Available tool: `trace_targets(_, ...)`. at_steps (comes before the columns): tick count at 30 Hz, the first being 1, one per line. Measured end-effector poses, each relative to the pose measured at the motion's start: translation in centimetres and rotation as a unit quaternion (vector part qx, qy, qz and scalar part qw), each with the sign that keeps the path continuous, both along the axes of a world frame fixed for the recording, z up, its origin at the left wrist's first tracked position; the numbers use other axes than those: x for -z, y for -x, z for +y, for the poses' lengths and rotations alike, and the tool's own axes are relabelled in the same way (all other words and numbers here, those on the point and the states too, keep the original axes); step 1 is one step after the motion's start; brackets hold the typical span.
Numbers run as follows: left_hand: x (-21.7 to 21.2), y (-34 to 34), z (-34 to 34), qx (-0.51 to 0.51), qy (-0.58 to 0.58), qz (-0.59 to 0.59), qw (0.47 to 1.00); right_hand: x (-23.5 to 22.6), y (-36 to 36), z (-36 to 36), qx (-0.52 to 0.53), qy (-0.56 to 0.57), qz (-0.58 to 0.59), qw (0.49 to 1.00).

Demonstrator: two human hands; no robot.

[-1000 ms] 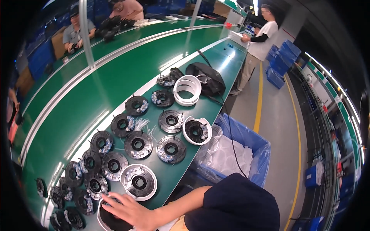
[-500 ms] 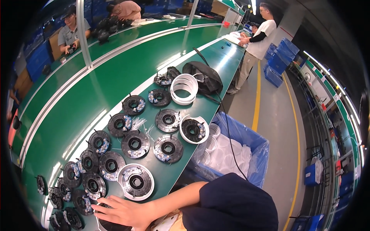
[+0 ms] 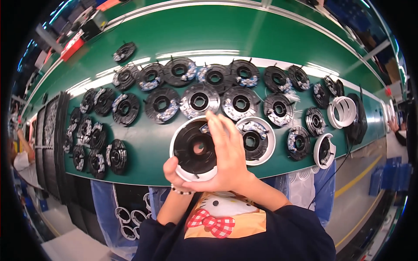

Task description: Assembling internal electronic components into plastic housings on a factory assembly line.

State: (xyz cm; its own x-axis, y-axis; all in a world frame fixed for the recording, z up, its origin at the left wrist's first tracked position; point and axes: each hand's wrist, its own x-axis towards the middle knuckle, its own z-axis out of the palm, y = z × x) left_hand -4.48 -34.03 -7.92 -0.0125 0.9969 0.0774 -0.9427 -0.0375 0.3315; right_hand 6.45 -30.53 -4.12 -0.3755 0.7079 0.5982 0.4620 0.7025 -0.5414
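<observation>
Close in front of me, a black disc (image 3: 190, 152) with a central hole sits inside a white ring housing (image 3: 175, 138), raised above the table. My left hand (image 3: 175, 174) grips the housing at its lower left, and skin shows through the hole, so some fingers are behind it. My right hand (image 3: 229, 154) is closed on the right side, fingers pointing up across the disc's edge and partly hiding a blue circuit board (image 3: 204, 128). Just right of my right hand, another black disc (image 3: 253, 147) rests in a white ring on the table.
Rows of black discs with circuit boards (image 3: 162, 105) cover the green table (image 3: 143, 143). White rings (image 3: 341, 112) are stacked at the right beside a black bag (image 3: 358, 117). Black trays (image 3: 50, 139) stand at the left. Blue lined bins (image 3: 102, 209) sit below the front edge.
My view has swung left from the aisle to the table in front. My right hand, earlier low over a disc at the table edge, now holds the ringed disc up together with my left hand.
</observation>
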Motion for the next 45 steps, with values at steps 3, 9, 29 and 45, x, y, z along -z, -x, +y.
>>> trace_targets(3, 0.0, 0.2, -0.2, -0.027, 0.019, 0.002, 0.999, 0.1, 1.0, -0.1, 0.001, 0.010, 0.006, 1.000)
trace_targets(9, 0.6, 0.3, -0.3, -0.029, 0.021, 0.004, 0.999, 0.8, 1.4, -0.3, 0.029, 0.015, -0.004, 0.999)
trace_targets(29, 0.4, 4.4, -0.8, 0.022, 0.228, -0.033, 0.973, 2.5, -0.1, 1.4, -0.228, -0.048, 0.046, 0.971)
trace_targets(45, 1.6, 15.6, -13.9, -0.215, 0.154, 0.155, 0.952, 5.8, 2.5, -3.3, -0.318, -0.032, -0.015, 0.948)
